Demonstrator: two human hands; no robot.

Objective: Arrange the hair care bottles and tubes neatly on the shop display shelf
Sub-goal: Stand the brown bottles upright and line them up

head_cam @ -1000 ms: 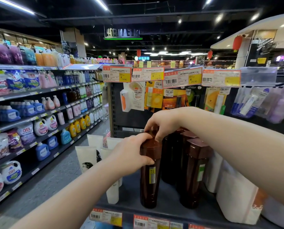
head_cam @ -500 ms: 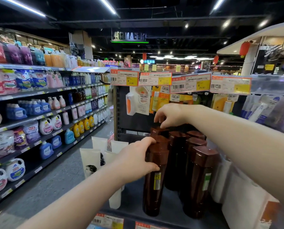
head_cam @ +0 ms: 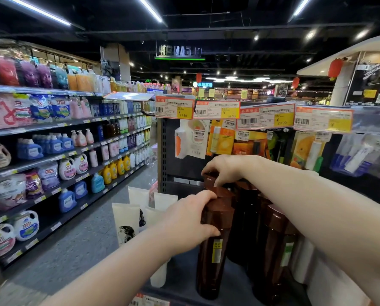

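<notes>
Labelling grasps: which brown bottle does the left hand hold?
The front-left brown bottle with the yellow label; left hand wraps its cap. Right hand grips a rear bottle.

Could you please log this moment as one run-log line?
phase: aligning | left hand: grips front brown bottle near cap | right hand: pinches cap of rear brown bottle | white tubes: upright, left of bottles

Bare left hand (head_cam: 184, 219) and left forearm (head_cam: 118, 263), left of the front brown bottle (head_cam: 211, 261); bare right hand (head_cam: 226, 168) behind it, right forearm (head_cam: 306, 206) to its right.
</notes>
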